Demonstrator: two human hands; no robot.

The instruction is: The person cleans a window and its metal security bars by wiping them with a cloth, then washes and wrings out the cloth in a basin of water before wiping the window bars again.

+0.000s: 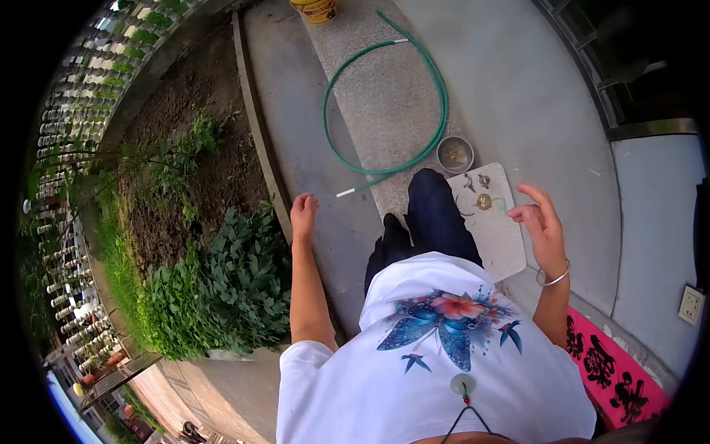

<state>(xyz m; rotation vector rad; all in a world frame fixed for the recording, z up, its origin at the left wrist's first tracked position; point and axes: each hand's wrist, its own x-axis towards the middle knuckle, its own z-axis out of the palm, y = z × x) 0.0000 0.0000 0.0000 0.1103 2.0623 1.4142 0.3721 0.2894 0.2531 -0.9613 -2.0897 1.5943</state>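
Hands are both empty and held apart in the air over a paved yard, seen from above the person's chest. Left hand [302,214] hangs over the grey paving beside the kerb [259,133] of the garden bed, fingers loosely curled downward, gripping nothing and touching nothing. Right hand [542,226] is raised with the palm turned inward, fingers spread and slightly bent, thumb forward; it holds nothing. A silver bangle [555,277] sits on that wrist.

Nearest item to the right hand is a pale stone slab [499,237] lying on the ground just beside it, next to the person's dark trouser leg [436,218]. On the far end of the slab lie a small brass-coloured round piece [484,201] and a few small dark metal bits [475,181]; what they are cannot be told at this size. Just beyond the slab stands a round metal bowl [455,154].

A green hose [384,103] lies looped on the speckled strip of paving, one end near the bowl, the white-tipped end pointing toward the kerb. A yellow bucket [314,9] stands at the top edge. Leafy green plants [222,288] fill the near part of the soil bed, left of the left arm. A pink cloth with black characters [610,366] lies at lower right, and a wall socket [691,304] shows on the grey wall.
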